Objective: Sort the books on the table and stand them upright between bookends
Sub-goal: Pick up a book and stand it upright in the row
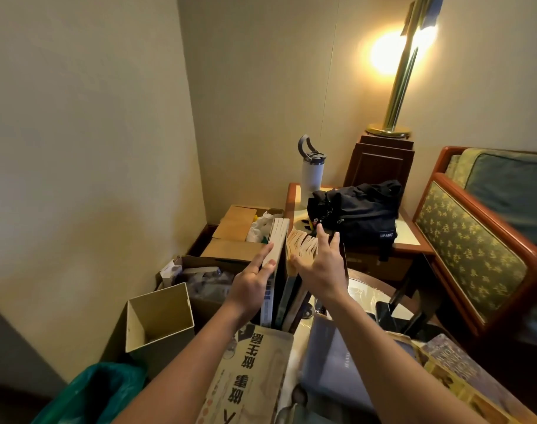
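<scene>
**Item:** row of upright books, mid-desk, page edges uppermost.
- **Contents:** thick volume at the eleven o'clock side. Just beside it is a paperback, its pages fanned open.
- **Left hand**: fingers straight, flat against the thick volume's outer cover, thumb over its top edge.
- **Right hand**: fingers spread over the fanned pages; contact unclear.
- **Also present:** loose books lying flat at five o'clock. Bookends not made out.
- **Handling, as judged:**
  - Thick volume is heavy and stiff; clasp both covers.
  - Paperback is light and limp and inclined to splay; squeeze it closed near the spine.
</scene>
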`<state>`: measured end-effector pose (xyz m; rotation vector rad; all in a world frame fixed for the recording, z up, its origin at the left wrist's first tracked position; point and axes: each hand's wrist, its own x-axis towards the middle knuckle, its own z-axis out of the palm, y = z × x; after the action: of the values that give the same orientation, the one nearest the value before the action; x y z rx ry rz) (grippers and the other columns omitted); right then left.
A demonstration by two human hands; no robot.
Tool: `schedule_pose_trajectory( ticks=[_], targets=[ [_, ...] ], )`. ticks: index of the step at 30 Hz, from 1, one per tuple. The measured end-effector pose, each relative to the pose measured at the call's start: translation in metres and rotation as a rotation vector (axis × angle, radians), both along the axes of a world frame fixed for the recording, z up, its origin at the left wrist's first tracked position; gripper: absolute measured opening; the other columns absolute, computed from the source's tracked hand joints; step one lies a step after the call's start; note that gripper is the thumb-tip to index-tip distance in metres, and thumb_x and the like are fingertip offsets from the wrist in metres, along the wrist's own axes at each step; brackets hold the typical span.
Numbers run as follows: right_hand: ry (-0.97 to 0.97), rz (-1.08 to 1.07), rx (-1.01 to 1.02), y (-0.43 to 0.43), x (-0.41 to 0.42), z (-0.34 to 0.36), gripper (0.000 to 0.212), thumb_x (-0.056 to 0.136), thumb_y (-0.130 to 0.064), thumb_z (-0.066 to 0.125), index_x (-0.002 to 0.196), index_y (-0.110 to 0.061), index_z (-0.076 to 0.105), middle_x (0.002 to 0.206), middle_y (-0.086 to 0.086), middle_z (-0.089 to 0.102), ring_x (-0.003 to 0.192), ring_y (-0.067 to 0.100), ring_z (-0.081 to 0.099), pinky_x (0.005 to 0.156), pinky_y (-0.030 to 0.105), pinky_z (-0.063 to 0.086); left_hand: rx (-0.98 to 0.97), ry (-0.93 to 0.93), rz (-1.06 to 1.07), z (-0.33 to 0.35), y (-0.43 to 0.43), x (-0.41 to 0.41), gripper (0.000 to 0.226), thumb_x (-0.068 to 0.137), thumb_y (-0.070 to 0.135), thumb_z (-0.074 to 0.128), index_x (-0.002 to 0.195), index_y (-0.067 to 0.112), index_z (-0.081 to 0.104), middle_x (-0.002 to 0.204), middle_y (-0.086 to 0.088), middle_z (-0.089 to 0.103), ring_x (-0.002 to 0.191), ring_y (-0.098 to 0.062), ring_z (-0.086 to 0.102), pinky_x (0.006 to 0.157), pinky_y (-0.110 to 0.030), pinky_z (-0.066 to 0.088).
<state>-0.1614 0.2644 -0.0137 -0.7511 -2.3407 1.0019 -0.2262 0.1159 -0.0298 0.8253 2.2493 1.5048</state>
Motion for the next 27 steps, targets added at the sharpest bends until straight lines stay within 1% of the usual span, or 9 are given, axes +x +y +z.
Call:
schedule_pose_trajectory(
  ticks=[2, 5, 10, 12, 16, 19, 21, 23, 27],
  targets=[
    [-0.023, 0.070, -0.023, 0.001, -0.007, 0.004, 0.090, 0.091, -0.033, 0.071, 0.159, -0.029, 0.013, 0.165, 0.015, 0.009, 0.147, 0.035, 0.028, 0.113, 0.043, 0.036, 0.004, 0.002, -0.004, 0.000, 0.001, -0.002, 0.046, 0.109, 0.035, 0.029, 0.154, 0.043, 0.024, 0.160, 0.003, 0.033, 0.129, -0.006, 0.040, 0.095, -0.019, 0.038],
    [-0.041, 0.170, -0.016, -0.002, -0.016, 0.003, 0.093, 0.089, -0.028, 0.073, 0.159, -0.029, 0.013, 0.164, 0.011, 0.019, 0.144, 0.032, 0.034, 0.107, 0.042, 0.044, 0.052, -0.043, 0.001, -0.002, 0.003, -0.004, 0.046, 0.109, 0.035, 0.029, 0.154, 0.043, 0.025, 0.161, 0.002, 0.031, 0.144, -0.020, 0.034, 0.116, -0.040, 0.035],
    [-0.042, 0.334, 0.034, 0.004, -0.016, 0.008, 0.094, 0.087, -0.012, 0.070, 0.159, -0.035, 0.013, 0.166, 0.001, 0.014, 0.149, 0.030, 0.025, 0.112, 0.044, 0.039, 0.070, -0.068, 0.021, -0.006, -0.001, -0.006, 0.052, 0.098, 0.056, 0.026, 0.149, 0.056, 0.022, 0.161, 0.006, 0.030, 0.145, -0.025, 0.034, 0.114, -0.056, 0.036],
    [-0.055, 0.415, 0.074, 0.010, -0.015, 0.013, 0.096, 0.086, -0.008, 0.068, 0.159, -0.036, 0.012, 0.166, 0.000, 0.016, 0.148, 0.030, 0.026, 0.111, 0.040, 0.041, 0.036, -0.090, 0.016, -0.007, 0.003, -0.005, 0.054, 0.096, 0.059, 0.025, 0.149, 0.058, 0.017, 0.162, 0.004, 0.030, 0.140, -0.027, 0.040, 0.110, -0.057, 0.040],
    [-0.100, 0.479, 0.231, 0.014, -0.017, 0.015, 0.103, 0.085, -0.016, 0.073, 0.159, -0.038, 0.004, 0.161, 0.005, 0.032, 0.133, 0.031, 0.050, 0.099, 0.035, 0.051, 0.077, -0.121, -0.012, -0.003, 0.010, 0.002, 0.051, 0.097, 0.060, 0.027, 0.146, 0.064, 0.013, 0.161, -0.004, 0.032, 0.142, -0.029, 0.037, 0.113, -0.055, 0.037],
    [-0.060, 0.490, 0.290, 0.009, -0.018, 0.012, 0.103, 0.087, -0.022, 0.072, 0.158, -0.040, -0.001, 0.158, 0.006, 0.036, 0.133, 0.030, 0.050, 0.099, 0.037, 0.051, 0.081, -0.108, -0.007, -0.005, 0.005, 0.002, 0.051, 0.099, 0.064, 0.029, 0.146, 0.063, 0.010, 0.159, -0.003, 0.034, 0.143, -0.031, 0.036, 0.112, -0.051, 0.037],
    [-0.008, 0.432, 0.150, 0.000, -0.017, 0.007, 0.100, 0.090, -0.020, 0.070, 0.158, -0.040, -0.001, 0.156, 0.001, 0.039, 0.135, 0.027, 0.048, 0.099, 0.035, 0.051, 0.079, -0.120, 0.032, -0.008, -0.002, -0.003, 0.058, 0.091, 0.076, 0.031, 0.145, 0.066, 0.011, 0.158, -0.002, 0.037, 0.139, -0.034, 0.041, 0.108, -0.053, 0.042],
    [0.074, 0.380, -0.155, -0.013, -0.009, -0.008, 0.089, 0.096, -0.020, 0.064, 0.158, -0.041, 0.003, 0.145, -0.007, 0.049, 0.129, 0.019, 0.054, 0.089, 0.026, 0.054, 0.115, -0.157, 0.054, -0.011, -0.007, -0.011, 0.062, 0.084, 0.083, 0.033, 0.142, 0.070, 0.015, 0.155, 0.000, 0.041, 0.132, -0.031, 0.049, 0.103, -0.058, 0.047],
    [0.194, 0.303, -0.473, -0.027, 0.005, -0.035, 0.044, 0.105, -0.025, 0.047, 0.144, -0.042, 0.037, 0.126, -0.015, 0.063, 0.116, 0.008, 0.063, 0.079, 0.016, 0.054, 0.098, -0.136, 0.030, -0.009, -0.011, -0.012, 0.062, 0.088, 0.076, 0.029, 0.147, 0.061, 0.017, 0.157, 0.004, 0.038, 0.137, -0.026, 0.043, 0.111, -0.054, 0.041]
  ],
)
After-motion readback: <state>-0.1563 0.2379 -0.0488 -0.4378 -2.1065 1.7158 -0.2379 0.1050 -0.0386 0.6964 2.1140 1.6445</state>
